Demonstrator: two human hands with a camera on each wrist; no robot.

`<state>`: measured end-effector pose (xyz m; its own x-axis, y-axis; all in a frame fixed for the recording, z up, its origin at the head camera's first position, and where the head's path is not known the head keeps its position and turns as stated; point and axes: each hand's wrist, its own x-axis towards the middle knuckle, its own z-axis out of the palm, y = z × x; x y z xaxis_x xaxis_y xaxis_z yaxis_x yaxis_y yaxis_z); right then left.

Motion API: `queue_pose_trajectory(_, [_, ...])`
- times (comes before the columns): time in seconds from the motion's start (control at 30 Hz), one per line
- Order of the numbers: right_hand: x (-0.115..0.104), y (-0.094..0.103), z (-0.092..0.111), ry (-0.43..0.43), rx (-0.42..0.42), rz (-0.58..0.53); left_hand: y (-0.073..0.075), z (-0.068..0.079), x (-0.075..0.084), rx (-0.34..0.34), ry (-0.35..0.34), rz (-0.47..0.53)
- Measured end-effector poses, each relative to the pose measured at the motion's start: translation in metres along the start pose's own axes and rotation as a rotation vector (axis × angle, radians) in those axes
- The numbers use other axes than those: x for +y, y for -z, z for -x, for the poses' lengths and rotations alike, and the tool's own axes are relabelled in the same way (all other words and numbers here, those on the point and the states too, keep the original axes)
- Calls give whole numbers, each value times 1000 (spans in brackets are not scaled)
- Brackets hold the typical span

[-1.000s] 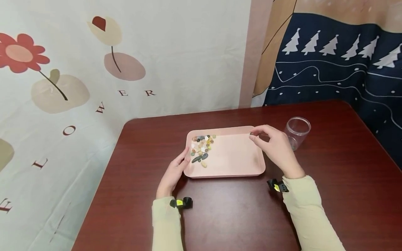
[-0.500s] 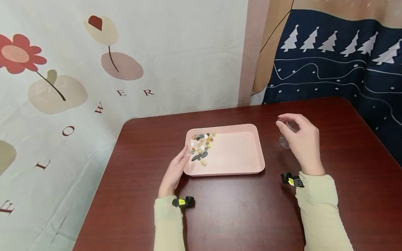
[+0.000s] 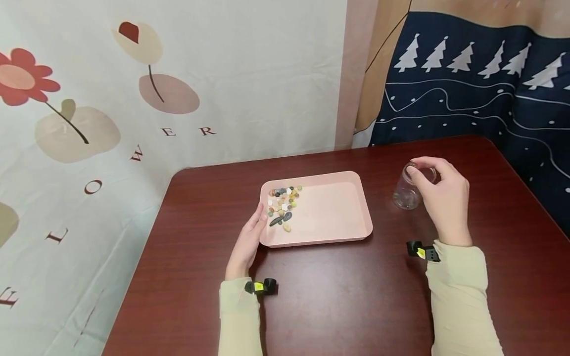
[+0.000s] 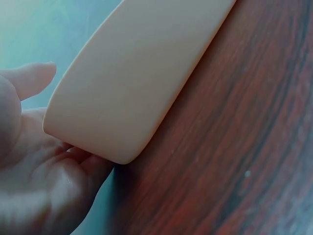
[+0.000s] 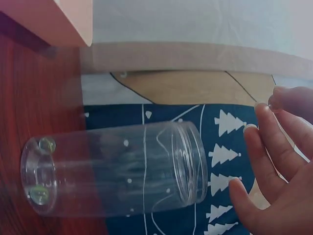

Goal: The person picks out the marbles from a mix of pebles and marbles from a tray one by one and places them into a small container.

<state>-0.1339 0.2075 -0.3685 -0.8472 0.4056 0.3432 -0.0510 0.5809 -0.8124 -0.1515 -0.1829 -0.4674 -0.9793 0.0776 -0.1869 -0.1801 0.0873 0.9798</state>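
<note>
A pink rectangular tray (image 3: 329, 210) lies on the table with several small mixed stones (image 3: 283, 201) gathered along its left side. My left hand (image 3: 246, 242) holds the tray's left edge, the thumb at the rim and the other fingers partly hidden by the wall in the left wrist view. My right hand (image 3: 445, 200) is over the mouth of a clear jar (image 3: 404, 195). Between thumb and fingertip it pinches a small round stone (image 5: 274, 103), seen in the right wrist view. Greenish round stones (image 5: 40, 195) sit at the bottom of the upright jar.
The dark red wooden table (image 3: 320, 296) runs back to a white cloth (image 3: 267, 89) printed with flowers and letters. On the right hangs a navy cloth (image 3: 450, 104) with white trees. The jar stands to the right of the tray, apart from it.
My right hand has moved from the tray's far right corner rightward to above the jar, carrying the small stone. My left hand has stayed at the tray's left edge.
</note>
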Motion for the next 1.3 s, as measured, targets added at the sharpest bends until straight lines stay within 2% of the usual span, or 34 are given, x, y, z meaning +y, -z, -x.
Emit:
queue_pose_trajectory(0.2, [7,8,-3,-42,4,21,0,0,0,0,3,20])
queue_pose_trajectory(0.53, [20,15,-9,-80,31,13,3,-1,-3,-31,-23,135])
queue_pose_trajectory(0.9, [37,13,-12,-109,29,-6,10,-4,-13,-6,-38,222])
queue_pose_trajectory(1.07, [41,11,-14,-111,23,9,11,-4,-12,-11,-45,252])
queue_pose_trajectory(1.3, [48,8,-14,-117,-24,9,8,3,0,-43,-52,227])
